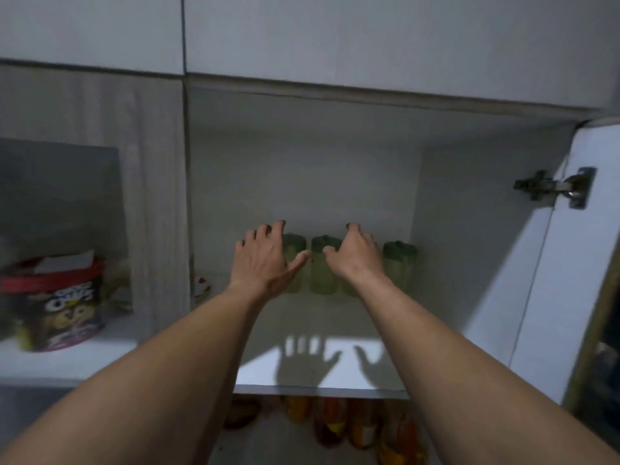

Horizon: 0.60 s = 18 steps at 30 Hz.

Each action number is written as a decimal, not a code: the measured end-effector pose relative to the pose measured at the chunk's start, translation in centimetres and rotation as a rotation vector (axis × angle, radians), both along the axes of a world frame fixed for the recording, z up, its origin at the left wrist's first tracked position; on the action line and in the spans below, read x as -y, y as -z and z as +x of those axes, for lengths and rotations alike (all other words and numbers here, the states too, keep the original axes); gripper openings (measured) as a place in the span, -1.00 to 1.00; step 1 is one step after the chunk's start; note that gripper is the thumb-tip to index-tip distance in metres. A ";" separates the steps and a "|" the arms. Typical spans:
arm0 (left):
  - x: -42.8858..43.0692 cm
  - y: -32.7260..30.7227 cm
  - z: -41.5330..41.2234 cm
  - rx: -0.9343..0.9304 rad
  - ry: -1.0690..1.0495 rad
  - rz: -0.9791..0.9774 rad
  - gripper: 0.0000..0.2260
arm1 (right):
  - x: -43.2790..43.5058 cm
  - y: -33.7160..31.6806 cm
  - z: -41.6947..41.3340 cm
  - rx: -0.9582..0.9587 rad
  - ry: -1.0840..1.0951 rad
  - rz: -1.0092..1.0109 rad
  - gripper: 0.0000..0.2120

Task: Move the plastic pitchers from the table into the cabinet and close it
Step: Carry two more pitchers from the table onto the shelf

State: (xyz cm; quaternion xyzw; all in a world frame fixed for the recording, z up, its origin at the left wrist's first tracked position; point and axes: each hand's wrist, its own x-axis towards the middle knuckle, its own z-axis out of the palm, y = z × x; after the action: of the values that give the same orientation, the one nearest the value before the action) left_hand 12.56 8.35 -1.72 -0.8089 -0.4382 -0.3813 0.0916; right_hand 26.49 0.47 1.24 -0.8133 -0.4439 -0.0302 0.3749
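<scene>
pitchers [323, 265] on cabinet shelf [322, 330] just beyond left hand [265, 260] and right hand [355, 256], both spread, empty

Home kitchen, white wall cabinet [335, 45] with hinged door [553, 187] open, snack tub [57, 307] on the shelf left of it, bottled sauces [335, 427] below

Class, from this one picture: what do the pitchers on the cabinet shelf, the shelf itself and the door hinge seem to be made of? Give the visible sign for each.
Pitchers: likely translucent plastic, pale yellow-green bodies that let light through, with opaque dark green lids. Blur hides finer detail.
Shelf: probably white laminated board, smooth enough to show sharp hand shadows.
Hinge: metal, grey with a bright glint.
</scene>
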 end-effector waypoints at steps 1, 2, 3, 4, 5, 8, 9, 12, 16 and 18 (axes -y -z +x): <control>0.9 -0.3 -1.0 -0.009 0.003 0.024 -0.32 | 1.0 -0.4 -0.9 0.021 -0.013 0.008 -0.35; 2.0 -0.7 -2.1 -0.017 -0.002 0.043 -0.34 | 2.0 -0.9 -1.9 0.040 -0.030 0.024 -0.37; 3.1 -1.2 -3.5 -0.027 -0.016 0.060 -0.35 | 3.0 -1.3 -3.0 0.052 -0.048 0.038 -0.41; 3.9 -1.5 -4.5 -0.032 -0.025 0.076 -0.37 | 3.6 -1.6 -3.9 0.065 -0.062 0.048 -0.43; 4.9 -1.7 -5.8 -0.029 -0.042 0.087 -0.39 | 4.5 -1.7 -5.0 0.080 -0.081 0.052 -0.44; 9.1 -1.3 -11.1 -0.033 -0.122 0.108 -0.41 | 8.0 -1.6 -9.4 0.134 -0.170 0.040 -0.44; 10.4 -1.0 -12.9 -0.034 -0.149 0.110 -0.41 | 9.0 -1.4 -10.8 0.145 -0.204 0.036 -0.42; 14.3 0.0 -18.6 -0.036 -0.251 0.112 -0.40 | 11.3 -0.9 -15.3 0.169 -0.312 0.028 -0.34; 18.6 1.4 -26.6 -0.065 -0.420 0.001 -0.37 | 13.3 -0.2 -22.0 0.207 -0.457 -0.007 -0.21; 20.8 2.2 -31.1 -0.056 -0.519 -0.058 -0.37 | 14.2 0.4 -26.0 0.233 -0.541 -0.019 -0.17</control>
State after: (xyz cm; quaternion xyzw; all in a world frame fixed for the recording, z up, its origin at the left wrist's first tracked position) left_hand -18.53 -12.45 -3.89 -0.6820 -0.6389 -0.3098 0.1751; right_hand 0.45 -13.71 0.85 -0.6598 -0.6850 -0.0183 0.3083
